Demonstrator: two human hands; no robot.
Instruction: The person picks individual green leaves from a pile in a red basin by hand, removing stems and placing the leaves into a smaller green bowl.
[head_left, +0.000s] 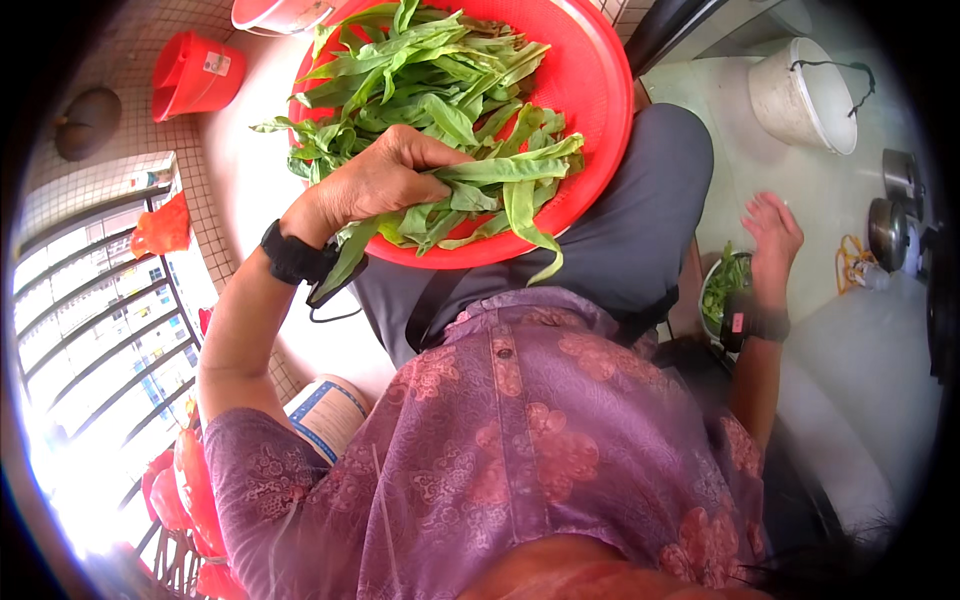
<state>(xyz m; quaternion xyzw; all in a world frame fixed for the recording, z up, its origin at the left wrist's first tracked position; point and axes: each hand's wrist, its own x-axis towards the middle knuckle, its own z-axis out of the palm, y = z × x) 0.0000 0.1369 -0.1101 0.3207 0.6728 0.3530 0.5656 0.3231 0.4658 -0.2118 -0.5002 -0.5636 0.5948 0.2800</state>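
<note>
On my lap rests a red plastic basket (600, 142) heaped with long green leaf vegetables (390, 82). My left hand (390, 172) is closed around a bunch of leaves (517, 171) at the near left side of the basket. One leaf of it droops over the rim. Off to the right, my right hand (772, 221) is held with its fingers apart and nothing visible in it. Just beside and partly behind that wrist is a round container (707, 311) with more green leaves (725, 281). Each wrist wears a black band.
A white bucket (780, 105) stands on the floor at the upper right, with metal pots (889, 232) below it at the far right. To the left are a red bucket (199, 75), a barred railing (97, 300) and red plastic bags (187, 487). A printed tub (330, 416) is by my left elbow.
</note>
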